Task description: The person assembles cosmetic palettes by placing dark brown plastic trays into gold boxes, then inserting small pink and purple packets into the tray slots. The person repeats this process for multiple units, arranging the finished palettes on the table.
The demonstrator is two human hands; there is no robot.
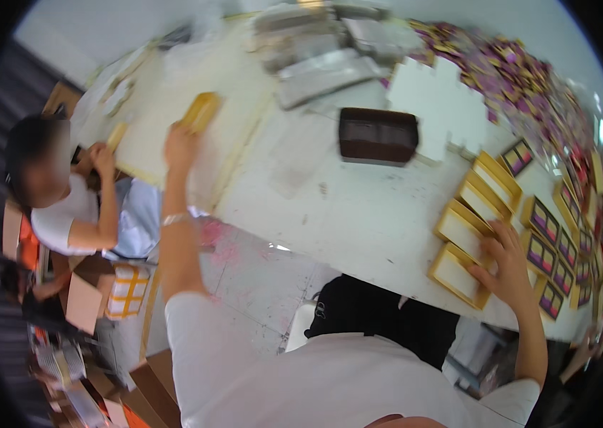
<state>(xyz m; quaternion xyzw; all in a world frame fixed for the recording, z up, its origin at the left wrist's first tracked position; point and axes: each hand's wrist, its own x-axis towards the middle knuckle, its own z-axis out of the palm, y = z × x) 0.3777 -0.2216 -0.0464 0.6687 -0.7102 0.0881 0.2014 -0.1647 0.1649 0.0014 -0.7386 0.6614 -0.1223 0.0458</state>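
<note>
yellow box is showing far left, left hand fingers clamping its near end; right hand, fingers apart, is touching shallow yellow trays; shiny brown box is standing between.

Narrow yellow tray: slightly blurred, lengthwise slant, upper left of frame. White-bottomed yellow boxes: open-topped, side by side, slanted row, right of frame.

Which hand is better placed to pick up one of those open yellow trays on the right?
Probably the right hand: its fingers are at those yellow trays, while the left hand is stretched far off, beside another tray.
</note>
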